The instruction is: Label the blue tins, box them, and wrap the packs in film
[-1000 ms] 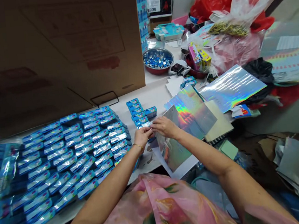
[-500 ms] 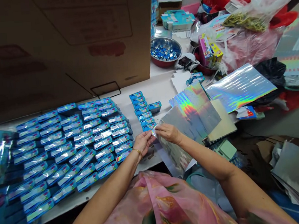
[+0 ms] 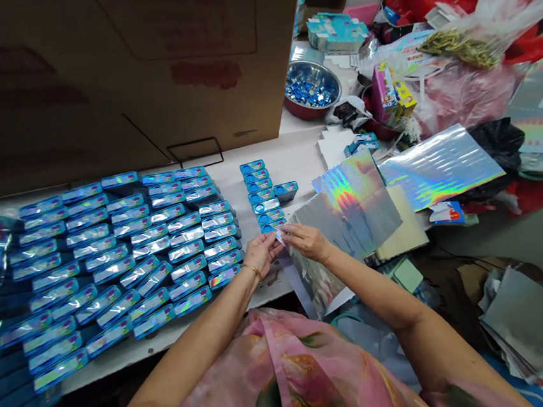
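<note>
My left hand [image 3: 261,254] and my right hand [image 3: 307,239] meet with pinched fingers on a small shiny piece of film [image 3: 280,235] between their fingertips. Under my right hand lies a silver holographic sheet [image 3: 349,212], its left corner close to the fingers; whether the small piece is joined to it I cannot tell. Just beyond the hands is a column of small blue boxes [image 3: 259,184] with round recesses on top, the nearest partly hidden by my fingers. One more blue box [image 3: 286,191] stands to the right of that column.
Rows of blue boxes with shiny labels [image 3: 146,242] cover the table at left. A large cardboard carton [image 3: 120,83] rises behind. A metal bowl of small blue-and-silver round pieces [image 3: 311,91] sits at the back. Another holographic sheet [image 3: 445,164] and plastic bags [image 3: 466,89] lie right.
The view has shifted slightly. Both hands stay close together, their pinched fingertips still on the small shiny piece.
</note>
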Action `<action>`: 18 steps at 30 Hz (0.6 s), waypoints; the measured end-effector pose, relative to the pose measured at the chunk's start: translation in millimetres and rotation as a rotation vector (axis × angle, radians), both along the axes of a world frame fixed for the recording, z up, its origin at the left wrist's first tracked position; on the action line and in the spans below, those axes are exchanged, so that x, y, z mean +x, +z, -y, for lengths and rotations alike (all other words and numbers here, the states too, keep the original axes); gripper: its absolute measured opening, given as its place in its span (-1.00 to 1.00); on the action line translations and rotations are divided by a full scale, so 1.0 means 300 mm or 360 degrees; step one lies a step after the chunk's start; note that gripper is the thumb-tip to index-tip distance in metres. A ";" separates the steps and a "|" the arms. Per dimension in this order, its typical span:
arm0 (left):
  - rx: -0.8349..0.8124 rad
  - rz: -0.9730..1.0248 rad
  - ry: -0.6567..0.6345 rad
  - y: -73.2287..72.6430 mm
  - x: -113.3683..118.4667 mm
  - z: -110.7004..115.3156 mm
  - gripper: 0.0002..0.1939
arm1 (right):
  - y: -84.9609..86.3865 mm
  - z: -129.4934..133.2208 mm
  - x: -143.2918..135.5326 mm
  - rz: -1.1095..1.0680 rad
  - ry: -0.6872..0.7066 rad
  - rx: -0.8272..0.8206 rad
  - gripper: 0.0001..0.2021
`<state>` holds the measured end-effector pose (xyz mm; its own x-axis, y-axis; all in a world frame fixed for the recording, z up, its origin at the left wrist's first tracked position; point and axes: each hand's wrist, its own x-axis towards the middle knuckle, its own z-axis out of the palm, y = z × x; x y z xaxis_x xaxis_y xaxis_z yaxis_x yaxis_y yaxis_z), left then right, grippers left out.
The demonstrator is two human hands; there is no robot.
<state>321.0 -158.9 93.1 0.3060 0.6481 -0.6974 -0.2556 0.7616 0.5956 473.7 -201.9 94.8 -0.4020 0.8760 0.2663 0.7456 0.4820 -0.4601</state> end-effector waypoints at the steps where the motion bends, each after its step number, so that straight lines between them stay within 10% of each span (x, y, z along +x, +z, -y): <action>1: 0.0070 -0.0088 -0.0026 -0.013 -0.001 -0.005 -0.80 | 0.026 0.004 -0.004 0.0008 -0.0013 -0.0034 -0.79; 6: 0.0811 -0.0713 -0.0390 -0.060 -0.026 -0.035 -0.92 | 0.179 -0.016 -0.043 -0.0319 -0.0277 -0.0306 -0.84; 10: 0.1201 -0.0962 -0.0402 -0.075 -0.072 -0.046 -0.95 | 0.192 -0.073 -0.078 -0.1070 -0.0716 -0.0807 -0.83; 18: 0.0364 -0.0258 0.0088 -0.049 -0.107 -0.029 -0.59 | 0.083 -0.127 -0.136 -0.1947 -0.1106 -0.1279 -0.77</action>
